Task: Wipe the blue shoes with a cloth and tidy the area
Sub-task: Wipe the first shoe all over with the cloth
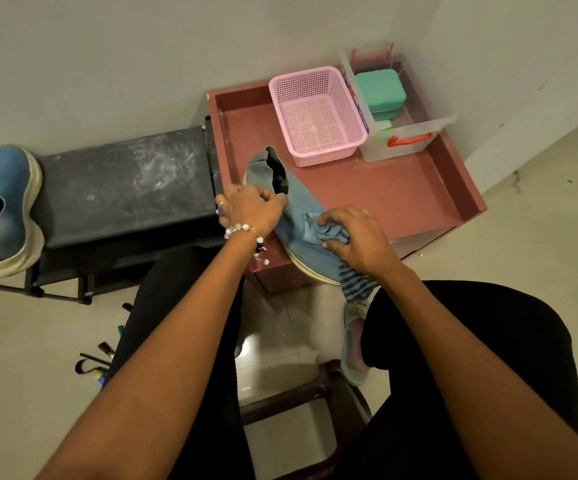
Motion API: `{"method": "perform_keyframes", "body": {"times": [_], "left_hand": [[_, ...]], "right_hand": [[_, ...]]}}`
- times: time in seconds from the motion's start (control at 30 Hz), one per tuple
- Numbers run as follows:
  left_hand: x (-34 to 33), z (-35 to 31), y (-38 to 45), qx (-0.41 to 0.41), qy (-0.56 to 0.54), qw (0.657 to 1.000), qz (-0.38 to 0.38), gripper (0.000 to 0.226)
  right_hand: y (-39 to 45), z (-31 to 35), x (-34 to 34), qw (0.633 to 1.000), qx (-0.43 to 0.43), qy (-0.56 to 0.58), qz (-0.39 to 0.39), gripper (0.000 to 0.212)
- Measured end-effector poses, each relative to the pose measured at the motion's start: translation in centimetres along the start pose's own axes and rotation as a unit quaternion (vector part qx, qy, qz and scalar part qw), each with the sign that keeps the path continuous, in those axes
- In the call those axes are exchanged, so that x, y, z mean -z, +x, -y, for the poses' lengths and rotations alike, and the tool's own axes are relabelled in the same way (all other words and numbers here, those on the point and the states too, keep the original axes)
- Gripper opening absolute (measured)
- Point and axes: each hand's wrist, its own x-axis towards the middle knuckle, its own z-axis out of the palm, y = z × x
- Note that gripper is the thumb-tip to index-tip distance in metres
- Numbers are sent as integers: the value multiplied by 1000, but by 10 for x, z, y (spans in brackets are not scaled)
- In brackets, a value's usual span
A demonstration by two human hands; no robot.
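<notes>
One blue shoe [298, 209] with a pale sole lies on the front left corner of the reddish-brown tray table [401, 199], its toe pointing toward me. My left hand [251, 207] grips the shoe at its opening. My right hand [353, 237] holds a bunched blue striped cloth [329, 233] against the shoe's toe; the cloth's tail hangs down below my wrist. The second blue shoe [3, 209] rests on its side at the left end of the black bench [124, 181].
A pink plastic basket [315, 116] and a clear bin [408, 133] holding a teal box [381, 90] stand at the table's back. Small dark items [97, 358] lie on the tiled floor by my left leg. A dark stool [301, 407] is beneath me.
</notes>
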Motion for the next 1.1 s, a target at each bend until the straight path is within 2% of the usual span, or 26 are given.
{"method": "perform_keyframes", "body": {"times": [0.07,0.2,0.4,0.5,0.6,0.7,0.77,0.83,0.9,1.0,1.1], "left_hand": [[-12,2,-9,26,-5,1000,-7,31],[-36,1,-22,12,63,995,-78,66],[-44,12,-11,54,107,986,-116,77],[-43,15,-8,44,132,982,-131,85],[-49,23,-11,-52,199,967,-149,89],[-57,39,-13,-202,283,920,-179,59],[-60,50,-11,-251,347,893,-137,46],[-61,57,-8,-242,388,887,-63,49],[-59,57,-7,-232,416,878,-41,53],[-55,52,-4,-227,438,870,-19,57],[-53,50,-4,-224,414,882,3,57]], "right_hand": [[0,1,-1,999,0,0,38,36],[0,2,-6,994,17,-74,79,44],[1,-6,1,987,4,-121,110,42],[0,-2,-1,985,16,-149,83,39],[2,3,-12,987,41,-152,34,35],[20,7,-20,988,23,-150,-9,34],[30,8,-26,988,19,-148,-33,35],[35,7,-31,988,22,-148,-37,38],[36,8,-29,989,32,-142,-20,41],[34,6,-15,987,41,-138,66,43],[21,-4,7,987,15,-85,139,44]]}}
